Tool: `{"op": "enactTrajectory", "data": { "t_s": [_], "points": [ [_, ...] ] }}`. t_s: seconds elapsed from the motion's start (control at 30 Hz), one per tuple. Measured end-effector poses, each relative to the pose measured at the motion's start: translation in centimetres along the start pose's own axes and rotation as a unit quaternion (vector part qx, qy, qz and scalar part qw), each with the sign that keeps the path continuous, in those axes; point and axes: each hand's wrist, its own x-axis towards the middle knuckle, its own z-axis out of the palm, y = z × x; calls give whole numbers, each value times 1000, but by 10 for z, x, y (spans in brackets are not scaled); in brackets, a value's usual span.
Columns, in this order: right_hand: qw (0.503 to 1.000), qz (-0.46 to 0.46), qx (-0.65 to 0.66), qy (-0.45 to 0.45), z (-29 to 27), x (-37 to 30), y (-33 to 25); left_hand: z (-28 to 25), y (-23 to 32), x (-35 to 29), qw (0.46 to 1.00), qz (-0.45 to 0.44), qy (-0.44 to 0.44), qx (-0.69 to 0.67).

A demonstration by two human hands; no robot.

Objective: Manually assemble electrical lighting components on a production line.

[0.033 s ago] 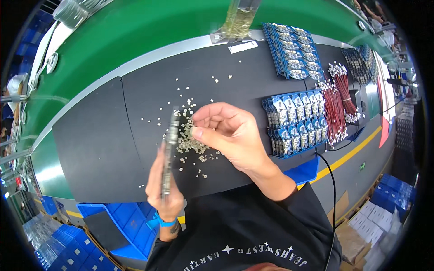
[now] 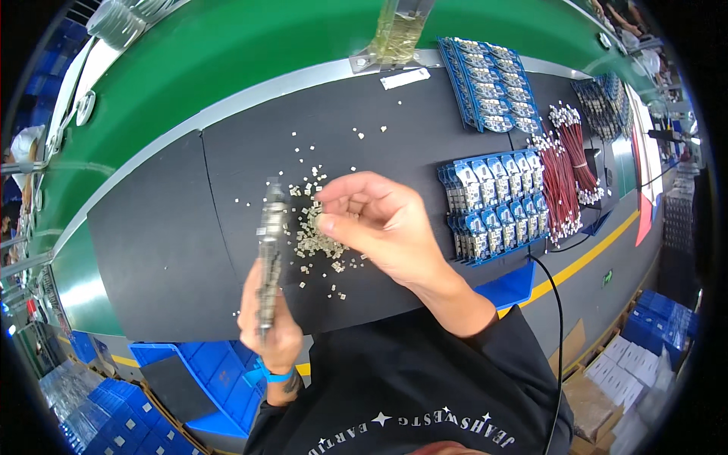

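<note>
Clearly, white shirt lettering (image 2: 434,420) shows below the hands (image 2: 390,231).

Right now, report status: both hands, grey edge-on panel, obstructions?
Left hand gripping grey panel, blurred. Right hand apart, curled. Small, pale, square components heaped on black mat.

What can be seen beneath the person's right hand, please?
Beside the right hand, small pale parts lie heaped on the dark mat; whatever it covers cannot be seen.
</note>
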Motion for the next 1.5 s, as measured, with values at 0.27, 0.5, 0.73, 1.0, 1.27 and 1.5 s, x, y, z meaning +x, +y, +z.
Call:
{"op": "enactTrajectory", "data": {
  "t_s": [0.27, 0.5, 0.73, 1.0, 1.27, 1.5],
  "points": [
    [977, -106, -170, 76, 10, -21, 31, 14, 6, 6, 863, -80, 76, -493],
    [979, -127, -89, 131, -36, -24, -22, 21, 26, 8, 850, -111, -112, -503],
    [977, 17, -198, 78, -110, -80, -85, 49, 62, 58, 655, -172, -544, -496],
    [862, -145, -78, 480, -182, -144, -56, 120, 66, 35, 912, 106, -310, -247],
    [790, -152, -234, 547, -167, -126, -28, 166, 67, 0, 916, 201, -339, -69],
    [728, -60, -442, 521, -192, -137, -23, 170, 66, -2, 918, 212, -330, -66]
  ]
}}
